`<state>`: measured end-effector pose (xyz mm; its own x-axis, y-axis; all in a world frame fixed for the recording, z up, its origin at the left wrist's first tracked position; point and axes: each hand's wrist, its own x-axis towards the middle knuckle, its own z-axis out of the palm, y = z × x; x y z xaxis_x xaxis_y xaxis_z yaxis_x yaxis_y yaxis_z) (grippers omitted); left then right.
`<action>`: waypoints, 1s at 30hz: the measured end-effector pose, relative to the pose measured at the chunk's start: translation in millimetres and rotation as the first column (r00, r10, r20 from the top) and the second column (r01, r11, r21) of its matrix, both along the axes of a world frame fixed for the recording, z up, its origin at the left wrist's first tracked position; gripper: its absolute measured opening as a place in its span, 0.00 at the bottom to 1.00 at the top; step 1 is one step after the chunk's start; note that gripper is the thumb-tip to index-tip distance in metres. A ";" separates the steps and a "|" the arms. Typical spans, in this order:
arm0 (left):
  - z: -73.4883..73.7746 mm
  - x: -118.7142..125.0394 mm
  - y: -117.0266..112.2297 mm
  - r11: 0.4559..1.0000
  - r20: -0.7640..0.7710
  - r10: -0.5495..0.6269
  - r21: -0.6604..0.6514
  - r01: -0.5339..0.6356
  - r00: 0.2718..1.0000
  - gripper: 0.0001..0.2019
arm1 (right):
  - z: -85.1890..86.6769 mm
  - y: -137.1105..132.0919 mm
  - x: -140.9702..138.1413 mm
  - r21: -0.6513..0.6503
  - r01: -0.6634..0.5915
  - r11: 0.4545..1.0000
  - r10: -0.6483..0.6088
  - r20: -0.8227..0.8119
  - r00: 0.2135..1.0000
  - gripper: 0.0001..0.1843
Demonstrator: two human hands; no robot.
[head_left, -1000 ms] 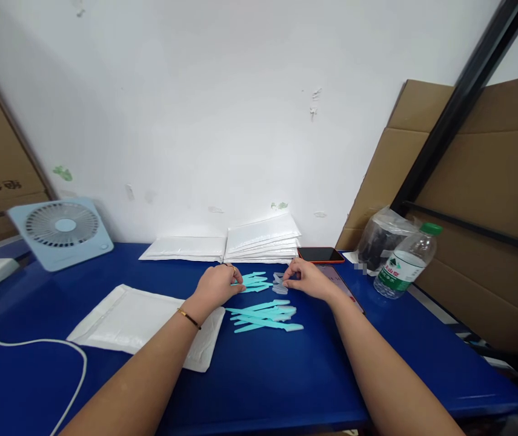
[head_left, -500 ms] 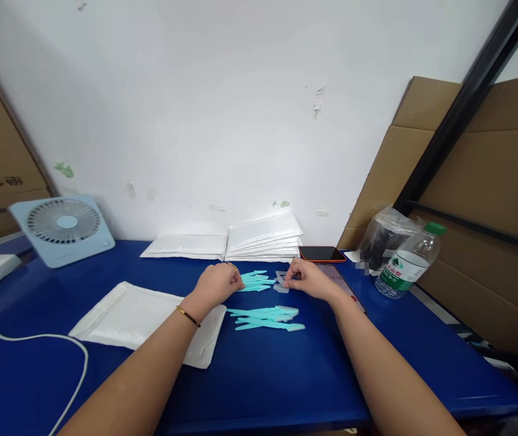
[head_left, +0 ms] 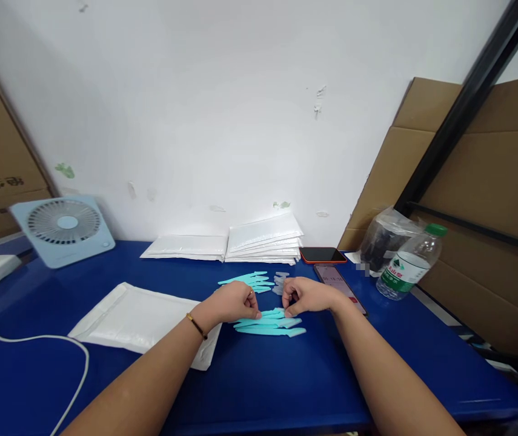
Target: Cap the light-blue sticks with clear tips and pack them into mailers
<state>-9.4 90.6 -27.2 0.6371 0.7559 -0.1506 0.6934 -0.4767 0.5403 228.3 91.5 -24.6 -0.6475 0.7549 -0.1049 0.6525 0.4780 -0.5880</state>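
Observation:
Several turquoise eyebrow razors (head_left: 270, 331) with pale caps on their heads lie in a near pile on the blue table. My left hand (head_left: 239, 301) is closed in a pinch on the handle of the topmost razor in that pile. At the other end of the same razor, the fingers of my right hand (head_left: 308, 295) pinch its capped head. Just behind, more turquoise razors (head_left: 259, 280) lie in a far pile, partly covered by my left hand. Beside them is a small heap of translucent caps (head_left: 280, 280), partly behind my right hand.
A white padded envelope (head_left: 136, 315) lies at left, with more envelopes (head_left: 263, 239) stacked by the wall. Two phones (head_left: 323, 254) and a water bottle (head_left: 406, 266) stand or lie at right. A blue fan (head_left: 65, 227) and a white cable (head_left: 36, 337) are at left.
Both hands have moved from the far razors and the caps toward me, onto the near pile. The far razors and the loose caps are now less covered by my fingers.

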 end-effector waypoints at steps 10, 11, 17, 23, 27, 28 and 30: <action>-0.7 1.0 2.9 0.965 -0.049 0.085 0.254 -0.070 0.995 0.10 | -10.1 5.1 -0.6 0.081 0.052 0.995 -0.048 -0.052 0.997 0.13; 0.1 0.2 4.5 0.946 -0.055 0.087 0.318 -0.065 0.995 0.09 | -11.0 6.3 0.2 0.093 0.056 0.994 -0.050 -0.069 0.996 0.13; 4.8 -14.8 19.1 0.880 -0.091 0.225 0.448 -0.162 0.970 0.10 | -10.0 16.8 13.8 0.233 0.356 0.905 -0.322 -0.171 0.931 0.13; 5.0 -7.0 3.8 0.973 -0.057 0.030 0.231 -0.016 0.998 0.16 | -4.5 7.7 12.4 0.154 0.280 0.947 -0.265 -0.112 0.958 0.14; 0.2 3.7 -4.6 0.988 -0.132 0.010 0.152 0.011 0.991 0.09 | -1.8 -0.2 3.9 0.070 0.118 0.991 -0.117 -0.016 0.993 0.15; -1.0 4.4 -4.2 0.984 -0.132 0.036 0.176 -0.012 0.991 0.08 | -1.0 -1.0 2.4 0.054 0.086 0.995 -0.086 -0.001 0.996 0.15; -2.6 3.7 -1.7 0.968 -0.111 0.091 0.243 -0.062 0.990 0.06 | 0.8 -2.0 0.5 0.040 0.059 0.997 -0.059 -0.001 0.998 0.15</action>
